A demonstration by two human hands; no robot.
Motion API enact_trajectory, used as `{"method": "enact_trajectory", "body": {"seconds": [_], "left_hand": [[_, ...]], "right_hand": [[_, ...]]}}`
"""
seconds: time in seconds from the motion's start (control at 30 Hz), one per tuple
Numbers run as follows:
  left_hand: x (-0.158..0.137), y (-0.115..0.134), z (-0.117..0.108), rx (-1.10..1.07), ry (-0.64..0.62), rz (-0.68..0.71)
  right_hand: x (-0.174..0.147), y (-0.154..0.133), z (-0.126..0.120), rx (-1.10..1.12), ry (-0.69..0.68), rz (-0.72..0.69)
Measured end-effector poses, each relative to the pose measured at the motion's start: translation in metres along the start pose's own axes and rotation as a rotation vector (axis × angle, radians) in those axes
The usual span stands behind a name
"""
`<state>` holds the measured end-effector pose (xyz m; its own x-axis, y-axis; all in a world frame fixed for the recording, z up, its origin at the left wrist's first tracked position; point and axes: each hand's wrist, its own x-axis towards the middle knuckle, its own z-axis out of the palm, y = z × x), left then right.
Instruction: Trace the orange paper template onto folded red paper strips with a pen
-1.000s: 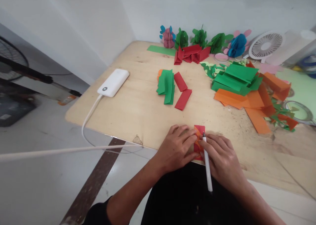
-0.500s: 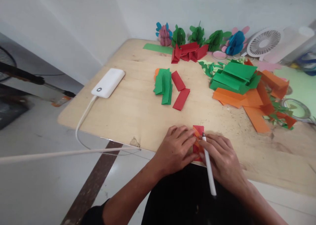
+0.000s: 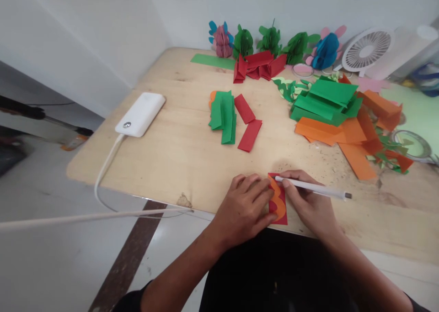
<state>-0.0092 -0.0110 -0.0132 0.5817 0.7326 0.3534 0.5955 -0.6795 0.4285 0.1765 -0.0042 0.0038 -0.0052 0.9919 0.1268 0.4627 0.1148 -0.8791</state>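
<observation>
A red paper strip (image 3: pixel 283 218) lies at the table's front edge, with a curvy orange paper cutout (image 3: pixel 280 205) on top of it. My left hand (image 3: pixel 243 207) holds both down from the left, its bent fingers and thumb pressing on the cutout. Between the thumb and fingers of my right hand (image 3: pixel 310 207) is a white pen (image 3: pixel 315 187). Its tip touches or hovers just over the upper end of the cutout, and its barrel leans to the right. My left fingers hide the left part of the paper.
Folded green papers (image 3: pixel 223 118) and red strips (image 3: pixel 249 135) lie mid-table. Green sheets (image 3: pixel 329 99), orange sheets (image 3: pixel 350 134) and scraps are piled right. Paper figures (image 3: pixel 270 42), folded red papers (image 3: pixel 259 65) and a white fan (image 3: pixel 366 50) stand behind. A cabled power bank (image 3: pixel 142 113) lies left.
The pen has swung from pointing down toward me to lying across to the right, its tip now at the cutout. My right fingers have drawn off the paper, uncovering more of the cutout.
</observation>
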Motion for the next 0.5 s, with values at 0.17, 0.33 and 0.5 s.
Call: {"method": "enact_trajectory", "body": {"seconds": [0.17,0.33,0.5], "left_hand": [[-0.0005,-0.0006,0.0012,0.012,0.012,0.008],[-0.0003,-0.0005,0.0007,0.002,0.013,0.004],[-0.0006,-0.0007,0.0013,0.019,0.013,0.006]], "right_hand": [[0.0037,-0.006,0.0022,-0.054,-0.028,0.058],[0.0048,-0.0051,0.0022,-0.072,-0.034,0.07],[0.0041,-0.0038,0.0018,-0.079,-0.041,0.05]]}}
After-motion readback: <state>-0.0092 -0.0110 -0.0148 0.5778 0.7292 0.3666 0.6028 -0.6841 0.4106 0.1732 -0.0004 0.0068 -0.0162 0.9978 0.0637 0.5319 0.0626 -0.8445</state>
